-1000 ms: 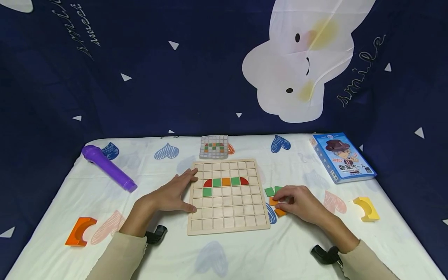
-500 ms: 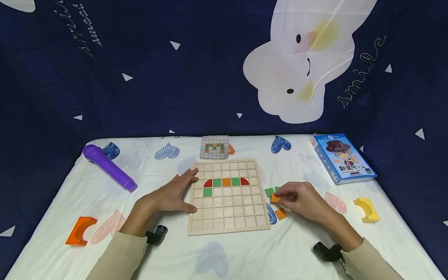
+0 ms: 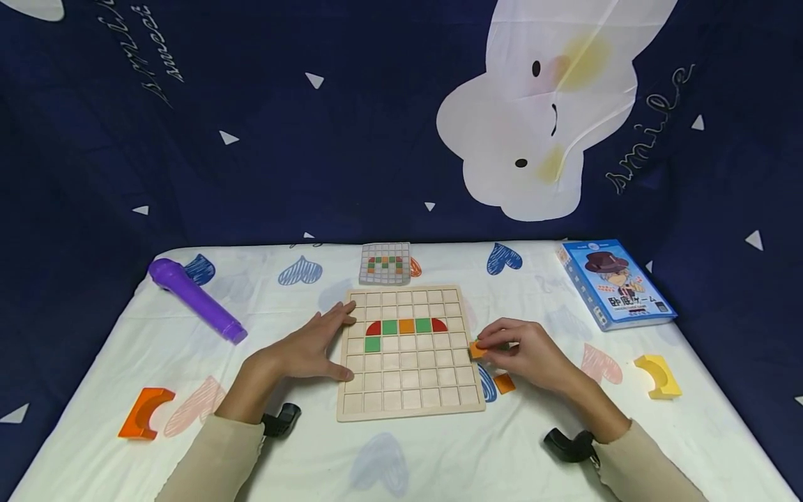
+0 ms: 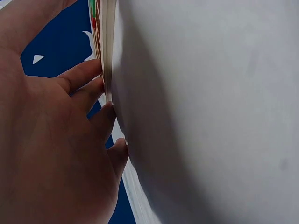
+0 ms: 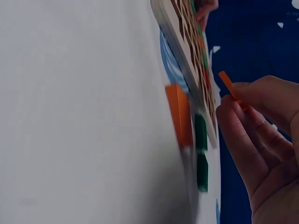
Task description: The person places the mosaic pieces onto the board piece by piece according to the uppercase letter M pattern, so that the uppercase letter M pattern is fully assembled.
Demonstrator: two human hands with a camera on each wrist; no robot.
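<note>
A wooden grid board (image 3: 401,380) lies on the table. One of its rows holds a red quarter-round tile (image 3: 373,328), green tiles, an orange tile (image 3: 406,326) and another red quarter-round; a green tile (image 3: 373,344) sits below the left end. My left hand (image 3: 307,345) rests spread against the board's left edge, fingertips touching it. Between thumb and fingertips, my right hand (image 3: 530,352) pinches an orange square tile (image 5: 226,83), raised at the board's right edge. Beneath it on the cloth, the right wrist view shows another orange tile (image 5: 180,114) and two green tiles (image 5: 201,133).
Behind the board lies a small pattern card (image 3: 385,265). A purple microphone-shaped object (image 3: 197,300) and an orange arch block (image 3: 146,414) are at the left. At the right are a blue game box (image 3: 617,282) and a yellow arch block (image 3: 657,376).
My right hand has picked an orange tile up from beside the board and moved it left to the board's right edge. The left hand has stayed in place.
</note>
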